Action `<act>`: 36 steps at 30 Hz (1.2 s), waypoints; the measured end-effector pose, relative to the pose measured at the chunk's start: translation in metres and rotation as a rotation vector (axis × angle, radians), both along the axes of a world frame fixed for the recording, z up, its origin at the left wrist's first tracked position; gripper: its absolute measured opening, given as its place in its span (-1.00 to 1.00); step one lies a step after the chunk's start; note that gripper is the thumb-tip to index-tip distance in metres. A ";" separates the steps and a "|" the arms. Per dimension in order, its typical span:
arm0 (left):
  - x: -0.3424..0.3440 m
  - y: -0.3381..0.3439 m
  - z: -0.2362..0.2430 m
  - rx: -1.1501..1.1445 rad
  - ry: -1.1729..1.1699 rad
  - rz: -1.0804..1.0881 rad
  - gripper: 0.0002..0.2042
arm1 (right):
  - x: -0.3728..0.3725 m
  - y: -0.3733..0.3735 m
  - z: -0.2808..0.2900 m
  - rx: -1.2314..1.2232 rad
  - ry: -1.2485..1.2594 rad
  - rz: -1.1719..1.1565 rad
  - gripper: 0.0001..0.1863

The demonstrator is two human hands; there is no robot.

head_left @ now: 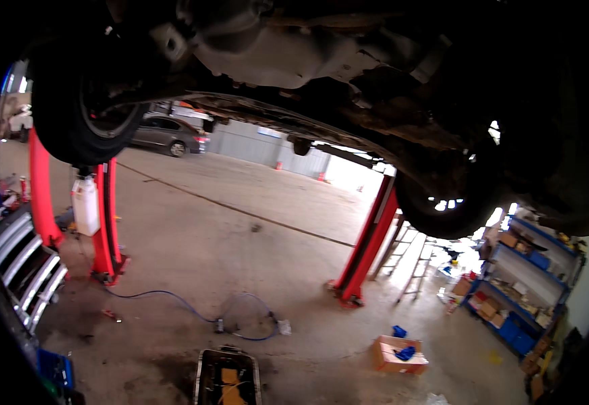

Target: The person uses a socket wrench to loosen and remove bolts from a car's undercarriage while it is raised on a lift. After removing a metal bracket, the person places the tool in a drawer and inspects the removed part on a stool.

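Observation:
Neither of my hands shows in the head view. Overhead spreads the dark underside of a raised car, with grey metal parts in its middle. Its left tyre and its right tyre hang at the two sides. Low in the middle, on the floor, sits a metal-rimmed tray with a dark inside and yellowish-brown pieces in it. To its right is an open cardboard box with crumpled blue material on top.
Red lift posts stand left and right. A blue hose curls across the floor. At left is a silver-fronted tool chest; at right, a ladder and blue shelves. A grey car is parked behind.

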State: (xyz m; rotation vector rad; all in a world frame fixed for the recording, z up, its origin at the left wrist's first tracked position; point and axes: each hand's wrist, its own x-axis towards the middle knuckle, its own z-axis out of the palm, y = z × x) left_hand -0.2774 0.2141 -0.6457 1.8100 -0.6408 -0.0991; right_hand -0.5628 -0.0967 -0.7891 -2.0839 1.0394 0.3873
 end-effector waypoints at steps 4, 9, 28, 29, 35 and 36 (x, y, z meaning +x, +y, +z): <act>-0.023 0.010 -0.008 0.077 0.023 0.076 -0.51 | -0.059 -0.012 -0.042 0.320 -0.173 -0.360 -0.15; -0.047 0.040 -0.024 0.188 0.097 0.204 -0.51 | -0.118 -0.023 -0.090 0.684 -0.341 -0.672 -0.08; -0.149 0.131 -0.104 0.436 0.464 0.538 -0.49 | -0.044 -0.027 -0.194 0.798 -0.023 -0.470 -0.39; -0.162 0.137 -0.114 0.455 0.496 0.551 -0.49 | -0.036 -0.024 -0.197 0.759 0.016 -0.426 -0.43; -0.257 0.179 -0.176 0.581 0.695 0.614 -0.49 | -0.042 -0.021 -0.227 0.589 0.264 -0.253 -0.66; -0.282 0.185 -0.189 0.604 0.734 0.616 -0.49 | -0.055 -0.024 -0.233 0.559 0.310 -0.237 -0.68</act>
